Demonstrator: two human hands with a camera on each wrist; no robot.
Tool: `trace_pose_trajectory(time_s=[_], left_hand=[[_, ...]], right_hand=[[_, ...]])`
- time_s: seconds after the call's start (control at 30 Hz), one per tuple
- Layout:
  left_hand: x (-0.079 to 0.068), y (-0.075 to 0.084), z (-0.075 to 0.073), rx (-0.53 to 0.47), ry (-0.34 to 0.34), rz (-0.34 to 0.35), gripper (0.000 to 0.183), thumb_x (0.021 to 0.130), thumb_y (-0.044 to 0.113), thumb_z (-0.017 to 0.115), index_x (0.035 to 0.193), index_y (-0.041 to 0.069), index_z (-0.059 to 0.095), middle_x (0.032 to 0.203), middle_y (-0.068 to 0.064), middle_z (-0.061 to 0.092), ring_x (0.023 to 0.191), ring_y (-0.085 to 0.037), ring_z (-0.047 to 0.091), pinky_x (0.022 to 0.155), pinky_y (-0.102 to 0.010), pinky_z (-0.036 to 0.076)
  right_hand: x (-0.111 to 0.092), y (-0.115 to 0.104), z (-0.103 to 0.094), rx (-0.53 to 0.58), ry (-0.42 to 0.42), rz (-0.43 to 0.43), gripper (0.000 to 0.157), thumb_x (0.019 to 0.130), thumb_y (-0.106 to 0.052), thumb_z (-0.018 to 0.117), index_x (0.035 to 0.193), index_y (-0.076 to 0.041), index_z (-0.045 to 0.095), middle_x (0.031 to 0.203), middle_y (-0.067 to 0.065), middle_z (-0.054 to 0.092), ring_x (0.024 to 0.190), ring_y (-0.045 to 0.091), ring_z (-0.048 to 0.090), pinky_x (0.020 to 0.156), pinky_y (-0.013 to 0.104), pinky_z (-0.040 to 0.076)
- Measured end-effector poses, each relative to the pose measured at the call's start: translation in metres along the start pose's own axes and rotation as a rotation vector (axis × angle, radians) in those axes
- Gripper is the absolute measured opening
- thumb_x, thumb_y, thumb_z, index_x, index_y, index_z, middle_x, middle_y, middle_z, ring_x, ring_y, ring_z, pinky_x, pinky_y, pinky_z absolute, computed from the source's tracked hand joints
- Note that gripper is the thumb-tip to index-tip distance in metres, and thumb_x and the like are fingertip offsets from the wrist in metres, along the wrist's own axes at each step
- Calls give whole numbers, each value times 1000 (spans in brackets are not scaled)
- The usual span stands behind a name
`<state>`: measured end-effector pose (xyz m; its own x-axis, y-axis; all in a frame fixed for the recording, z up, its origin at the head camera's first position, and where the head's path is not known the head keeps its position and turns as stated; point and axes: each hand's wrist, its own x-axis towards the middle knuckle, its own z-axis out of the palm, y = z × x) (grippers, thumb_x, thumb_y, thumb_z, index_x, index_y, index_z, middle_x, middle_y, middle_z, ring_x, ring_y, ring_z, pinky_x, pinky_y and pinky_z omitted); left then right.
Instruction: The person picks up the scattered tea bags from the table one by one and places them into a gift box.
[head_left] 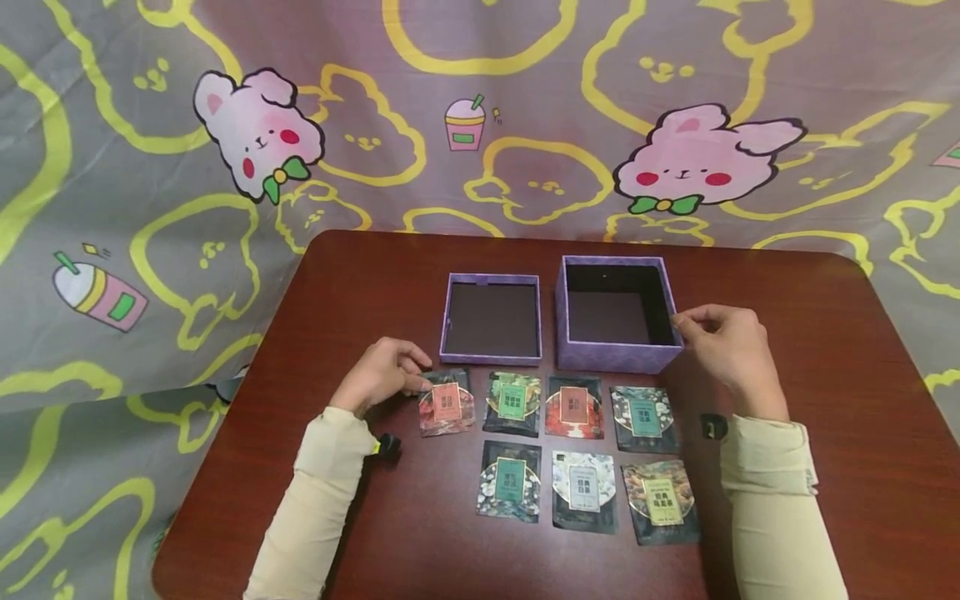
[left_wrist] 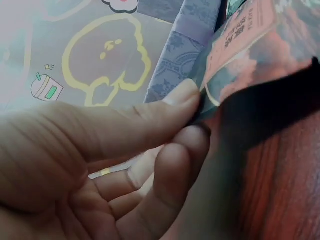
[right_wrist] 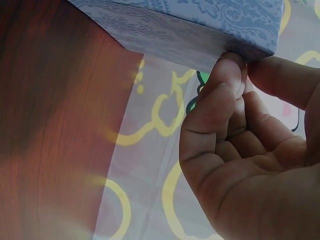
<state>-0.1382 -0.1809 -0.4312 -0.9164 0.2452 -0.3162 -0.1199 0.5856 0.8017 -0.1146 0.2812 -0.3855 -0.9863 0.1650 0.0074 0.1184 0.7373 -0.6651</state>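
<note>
As two hands [head_left: 384, 369] [head_left: 733, 346] pinch sachet [head_left: 447, 407], box [head_left: 615, 357], six sachets [head_left: 511, 487] untouched.

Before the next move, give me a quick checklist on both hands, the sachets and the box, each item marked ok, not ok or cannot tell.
1. Grip on the leftmost back-row sachet: ok; the left hand pinches its corner.
2. That sachet wholly off the table: cannot tell.
3. Box held: ok; the right hand pinches its edge on the right side.
4. Box opening facing up: ok.
5. Shallow tray apart from the box: ok; it sits to the left with a gap between.
6. Other six sachets not overlapping: ok; three more behind, three in front.
</note>
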Motion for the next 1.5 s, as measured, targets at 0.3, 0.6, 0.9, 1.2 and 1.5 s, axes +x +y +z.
trace_pose_trajectory(time_s=[0.3,0.6,0.9,1.2,1.5], left_hand=[[-1,0,-18,-102,-76,-14,14,88,-7,73,97,1,80,89,-12,73,65,-19,64,69,-42,60],[-1,20,-35,-145,-113,-1,15,90,-4,72,100,3,80,97,-12,74,73,-34,67,82,-57,56],[12,46,-22,-178,-149,51,14,89,-4,74,100,2,80,94,-14,74,73,-35,67,84,-61,55],[27,77,6,-263,-238,87,13,86,-1,78,98,3,80,92,-16,74,64,-20,66,80,-51,60],[35,90,20,-347,-267,91,14,83,2,82,97,2,80,94,-18,74,65,-19,67,71,-35,62]], right_hand=[[-1,-2,-2,-4,11,-3,35,101,-33,61,106,-1,75,93,15,72,77,23,55,57,31,43],[-1,-4,-1,2,-4,14,34,101,-32,61,107,-2,75,93,14,72,74,22,55,55,32,43],[0,-3,1,5,8,21,33,100,-32,64,106,-3,76,93,13,73,77,23,58,57,32,44],[0,-3,1,6,8,36,32,100,-32,64,106,-3,76,89,12,73,77,23,58,58,32,44],[-2,-4,0,-4,30,20,31,99,-30,65,104,-1,76,87,13,71,74,24,56,55,32,44]])
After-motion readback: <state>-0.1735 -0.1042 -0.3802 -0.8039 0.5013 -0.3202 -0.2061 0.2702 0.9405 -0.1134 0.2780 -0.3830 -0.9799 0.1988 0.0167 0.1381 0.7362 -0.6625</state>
